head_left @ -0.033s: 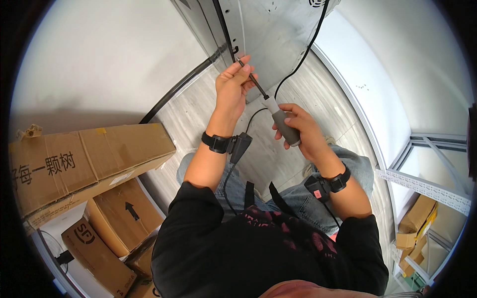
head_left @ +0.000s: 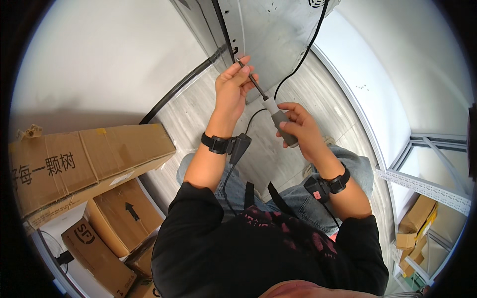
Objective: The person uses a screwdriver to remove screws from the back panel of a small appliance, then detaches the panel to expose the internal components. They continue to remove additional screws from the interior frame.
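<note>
A screwdriver point(head_left: 284, 128) with a grey handle and a dark shaft slants up and left in front of me. My right hand point(head_left: 305, 131) is closed around the handle. Near the tip, my left hand point(head_left: 232, 87) pinches the shaft between thumb and fingers. The tip lies close to the lower edge of a pale metal cabinet panel point(head_left: 276, 44), by a small dark hole. Whether the tip touches a screw or the panel, I cannot tell. Each wrist wears a black strap with a small box.
A black cable point(head_left: 310, 45) hangs down the panel to the wood-look floor point(head_left: 181, 119). Cardboard boxes point(head_left: 124, 144) are stacked at left beside a white wall point(head_left: 109, 59). A metal shelf point(head_left: 427, 191) with more boxes stands at right.
The right hand's fingers have shifted slightly on the screwdriver handle, and the handle has moved a touch. My left hand stays in place on the shaft.
</note>
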Demonstrator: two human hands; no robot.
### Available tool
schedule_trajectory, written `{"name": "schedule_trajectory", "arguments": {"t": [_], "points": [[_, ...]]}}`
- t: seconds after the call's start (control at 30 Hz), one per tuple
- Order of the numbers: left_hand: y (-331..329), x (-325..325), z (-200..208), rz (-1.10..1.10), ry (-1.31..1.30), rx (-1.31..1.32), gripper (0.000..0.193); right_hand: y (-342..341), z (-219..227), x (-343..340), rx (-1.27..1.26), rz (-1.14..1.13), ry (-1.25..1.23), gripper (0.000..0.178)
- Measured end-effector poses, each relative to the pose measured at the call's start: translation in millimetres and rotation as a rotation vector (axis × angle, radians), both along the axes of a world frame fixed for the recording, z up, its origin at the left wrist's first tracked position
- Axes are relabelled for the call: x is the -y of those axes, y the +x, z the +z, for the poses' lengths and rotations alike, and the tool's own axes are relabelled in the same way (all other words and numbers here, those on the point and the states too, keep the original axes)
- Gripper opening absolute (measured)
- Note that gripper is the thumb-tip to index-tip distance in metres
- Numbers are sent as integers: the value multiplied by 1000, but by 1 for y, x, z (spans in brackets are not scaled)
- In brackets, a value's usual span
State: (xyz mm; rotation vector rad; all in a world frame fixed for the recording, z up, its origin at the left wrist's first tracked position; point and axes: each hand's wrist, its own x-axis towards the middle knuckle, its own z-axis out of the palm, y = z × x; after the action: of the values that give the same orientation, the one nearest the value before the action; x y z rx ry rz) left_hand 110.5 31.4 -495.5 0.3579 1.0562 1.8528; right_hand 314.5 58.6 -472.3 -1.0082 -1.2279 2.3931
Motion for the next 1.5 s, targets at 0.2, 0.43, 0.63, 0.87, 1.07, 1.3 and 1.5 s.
{"name": "schedule_trajectory", "arguments": {"t": [0.2,0.43,0.63,0.87,1.07,1.3,1.5], "points": [[1,3,8,-31,-13,13,31,-2,-11,5,213,19,481,59],[3,-3,10,31,-100,42,33,-6,-9,10,288,1,680,55],[5,-4,6,93,-87,55,32,-7,-19,13,139,-58,439,53],[4,1,3,45,-39,140,33,-7,-16,13,258,15,895,48],[15,4,3,-17,72,155,29,15,10,6,198,36,595,46],[51,-19,2,-248,272,160,25,87,87,-67,222,130,502,45],[135,-92,-11,-287,162,11,25,184,58,-151,113,106,414,43]]}}
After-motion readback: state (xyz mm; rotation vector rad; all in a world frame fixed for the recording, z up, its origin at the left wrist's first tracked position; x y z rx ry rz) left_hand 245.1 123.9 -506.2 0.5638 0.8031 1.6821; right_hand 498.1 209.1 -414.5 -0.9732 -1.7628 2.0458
